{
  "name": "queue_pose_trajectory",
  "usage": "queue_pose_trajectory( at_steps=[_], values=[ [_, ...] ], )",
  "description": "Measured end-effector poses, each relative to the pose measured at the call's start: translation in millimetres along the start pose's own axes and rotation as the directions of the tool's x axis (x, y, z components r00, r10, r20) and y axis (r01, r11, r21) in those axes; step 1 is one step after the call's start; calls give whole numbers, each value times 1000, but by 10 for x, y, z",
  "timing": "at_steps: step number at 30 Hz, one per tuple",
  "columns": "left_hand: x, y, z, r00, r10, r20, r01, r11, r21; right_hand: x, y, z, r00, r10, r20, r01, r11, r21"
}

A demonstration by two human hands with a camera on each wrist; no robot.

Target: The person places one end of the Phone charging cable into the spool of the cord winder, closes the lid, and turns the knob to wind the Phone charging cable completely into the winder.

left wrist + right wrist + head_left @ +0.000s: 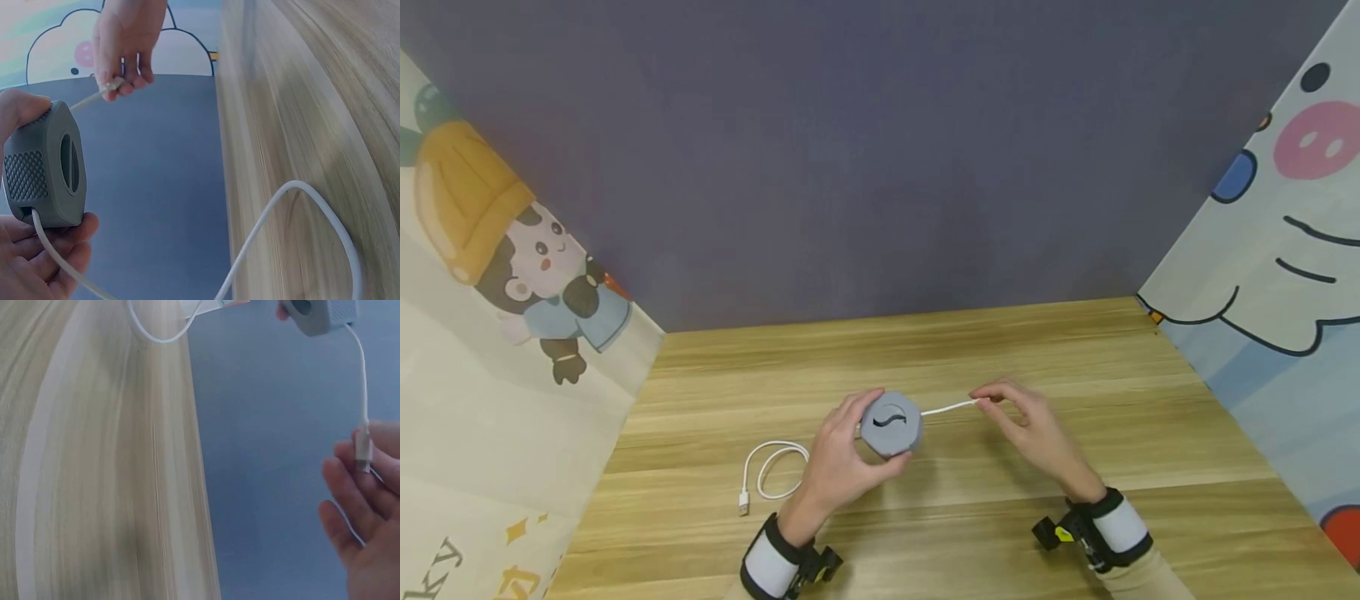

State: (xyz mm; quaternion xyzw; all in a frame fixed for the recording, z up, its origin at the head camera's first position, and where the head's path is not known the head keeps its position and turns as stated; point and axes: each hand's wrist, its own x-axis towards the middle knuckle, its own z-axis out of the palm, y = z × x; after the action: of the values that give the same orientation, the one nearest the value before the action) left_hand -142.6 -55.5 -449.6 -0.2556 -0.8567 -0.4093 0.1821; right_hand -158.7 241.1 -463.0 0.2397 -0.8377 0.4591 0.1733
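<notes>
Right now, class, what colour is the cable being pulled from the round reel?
White. The cable shows best in the head view, running out of the grey reel.

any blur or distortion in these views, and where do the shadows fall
Head view: sharp, wide-angle bend at the edges, soft shadow under the left hand and grey cable reel. Left wrist view: reel crisp, wooden table smeared. Right wrist view: table grain streaked, right hand soft.

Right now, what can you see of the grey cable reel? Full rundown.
The grey cable reel is a rounded, matte, rubbery-looking puck with a dark S-shaped slot on its face and a dimpled grip patch on its side. The left hand grips it above the wooden table. White cable leaves both sides; the right hand pinches one end.
</notes>
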Motion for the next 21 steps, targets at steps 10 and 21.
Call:
queue_pose_trajectory(
  at_steps=[10, 21],
  values=[
    [16, 49, 32, 1000, 11, 26, -11, 1000, 1, 63, -23, 209, 981, -67, 179, 72, 997, -17],
    [16, 56, 61, 999, 15, 37, -16, 1000, 15, 183, -203, 337, 969, -236, 73, 231, 970, 74]
  ],
)
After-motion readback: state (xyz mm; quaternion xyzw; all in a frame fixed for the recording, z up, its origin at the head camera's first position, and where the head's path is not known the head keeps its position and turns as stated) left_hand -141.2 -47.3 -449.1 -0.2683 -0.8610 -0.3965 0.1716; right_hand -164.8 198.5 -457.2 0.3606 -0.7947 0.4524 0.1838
